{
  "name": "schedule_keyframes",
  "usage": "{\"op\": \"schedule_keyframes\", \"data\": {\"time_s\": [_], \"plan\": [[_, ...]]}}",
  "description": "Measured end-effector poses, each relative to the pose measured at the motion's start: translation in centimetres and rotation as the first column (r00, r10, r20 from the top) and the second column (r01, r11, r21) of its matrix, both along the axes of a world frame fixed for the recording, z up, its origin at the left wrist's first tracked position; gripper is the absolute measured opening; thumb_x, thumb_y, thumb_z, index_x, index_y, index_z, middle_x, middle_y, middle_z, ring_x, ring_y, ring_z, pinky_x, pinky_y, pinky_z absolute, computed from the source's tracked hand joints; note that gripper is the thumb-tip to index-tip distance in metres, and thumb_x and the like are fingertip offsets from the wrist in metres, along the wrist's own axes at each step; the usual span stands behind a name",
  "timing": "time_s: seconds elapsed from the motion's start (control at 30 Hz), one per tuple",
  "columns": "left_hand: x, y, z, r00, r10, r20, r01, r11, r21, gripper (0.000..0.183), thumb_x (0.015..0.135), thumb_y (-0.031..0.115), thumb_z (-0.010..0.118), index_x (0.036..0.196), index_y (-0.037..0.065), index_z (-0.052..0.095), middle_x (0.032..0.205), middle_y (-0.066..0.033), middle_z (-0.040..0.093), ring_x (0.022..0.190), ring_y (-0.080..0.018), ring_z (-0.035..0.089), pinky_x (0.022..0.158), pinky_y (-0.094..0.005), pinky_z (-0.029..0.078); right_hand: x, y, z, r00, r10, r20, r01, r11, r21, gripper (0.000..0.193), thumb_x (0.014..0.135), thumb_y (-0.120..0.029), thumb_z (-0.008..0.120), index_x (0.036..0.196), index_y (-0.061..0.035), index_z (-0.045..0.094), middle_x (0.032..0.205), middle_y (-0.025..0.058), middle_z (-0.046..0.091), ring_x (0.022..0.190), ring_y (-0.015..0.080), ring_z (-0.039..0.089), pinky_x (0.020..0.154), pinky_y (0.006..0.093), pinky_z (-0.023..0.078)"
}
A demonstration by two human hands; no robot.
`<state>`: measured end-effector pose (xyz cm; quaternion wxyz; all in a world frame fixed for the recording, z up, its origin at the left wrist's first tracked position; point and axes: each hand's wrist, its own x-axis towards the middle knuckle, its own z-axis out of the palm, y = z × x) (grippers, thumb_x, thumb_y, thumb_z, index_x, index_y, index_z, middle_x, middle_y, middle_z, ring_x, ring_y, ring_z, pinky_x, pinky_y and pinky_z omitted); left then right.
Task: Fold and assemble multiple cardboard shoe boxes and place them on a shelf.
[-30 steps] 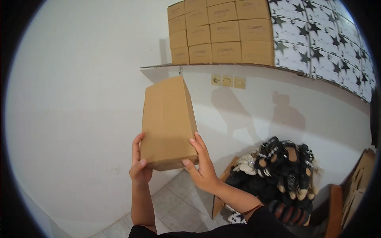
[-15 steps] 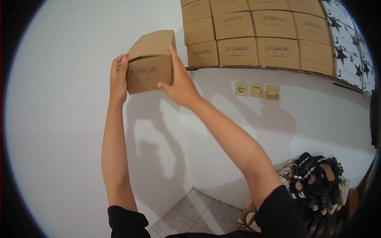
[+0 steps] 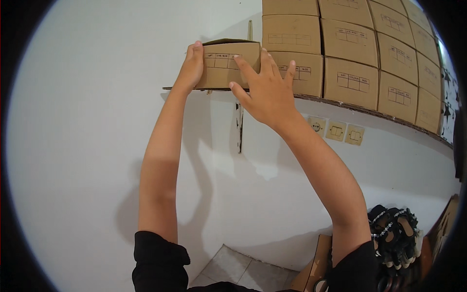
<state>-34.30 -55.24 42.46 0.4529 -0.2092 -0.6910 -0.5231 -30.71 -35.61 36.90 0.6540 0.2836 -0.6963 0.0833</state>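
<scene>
A brown cardboard box [image 3: 221, 78] with a printed grid on its front sits at the left end of a wall shelf [image 3: 335, 103]. Its top flap is slightly raised. My left hand [image 3: 190, 68] grips the box's left side, fingers closed along the edge. My right hand [image 3: 270, 92] is spread at the right front corner, its fingertips against the front and right side and the thumb near the bottom edge. Just to the right stands a stacked cardboard box [image 3: 311, 82], partly hidden by my right fingers.
Rows of similar cardboard boxes [image 3: 350, 48] fill the shelf, with white star-patterned boxes [image 3: 447, 104] at the far right. A shelf bracket [image 3: 240, 129] and wall switches [image 3: 336, 130] are below. Black shoes [image 3: 393, 233] and an open carton [image 3: 318, 258] lie lower right.
The box has gone from being held in the air by both hands to resting on the shelf beside the stack. My right hand's fingers have spread. The view has shifted.
</scene>
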Motion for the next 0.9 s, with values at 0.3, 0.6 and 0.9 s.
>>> {"op": "schedule_keyframes", "data": {"time_s": [0.3, 0.6, 0.9], "plan": [[-5.8, 0.0, 1.0, 0.910, -0.166, 0.380, 0.234, 0.962, -0.141, 0.069, 0.094, 0.055, 0.015, 0.141, 0.005, 0.023, 0.142, -0.0188, 0.030, 0.132, -0.0310, 0.029, 0.103, -0.0459, 0.030, -2.7, -0.2, -0.2, 0.963, -0.256, 0.087, 0.249, 0.965, 0.078, 0.054, 0.087, -0.047, 0.045, 0.125, -0.0087, 0.052, 0.131, 0.0262, 0.040, 0.127, 0.0353, 0.034, 0.101, 0.0666, 0.009], [-11.0, -2.6, 2.6, 0.873, 0.448, 0.192, -0.317, 0.821, -0.474, 0.067, 0.094, 0.055, 0.014, 0.138, 0.008, 0.032, 0.139, -0.0162, 0.038, 0.132, -0.0340, 0.030, 0.107, -0.0508, 0.020, -1.6, -0.7, 0.6, 0.935, -0.312, 0.169, 0.310, 0.950, 0.039, 0.053, 0.088, -0.048, 0.043, 0.123, -0.0092, 0.055, 0.134, 0.0152, 0.041, 0.133, 0.0335, 0.024, 0.100, 0.0677, 0.007], [5.7, -0.8, -17.2, 0.646, 0.134, -0.751, -0.030, 0.988, 0.150, 0.029, 0.088, 0.017, 0.043, 0.104, -0.004, 0.055, 0.104, -0.0122, 0.056, 0.106, -0.0249, 0.049, 0.096, -0.0406, 0.036, 10.9, 5.6, -11.7, 0.990, -0.037, 0.137, 0.001, 0.967, 0.257, 0.043, 0.074, -0.035, 0.061, 0.116, -0.0213, 0.060, 0.130, 0.0118, 0.046, 0.129, 0.0314, 0.031, 0.102, 0.0633, 0.006]]}}
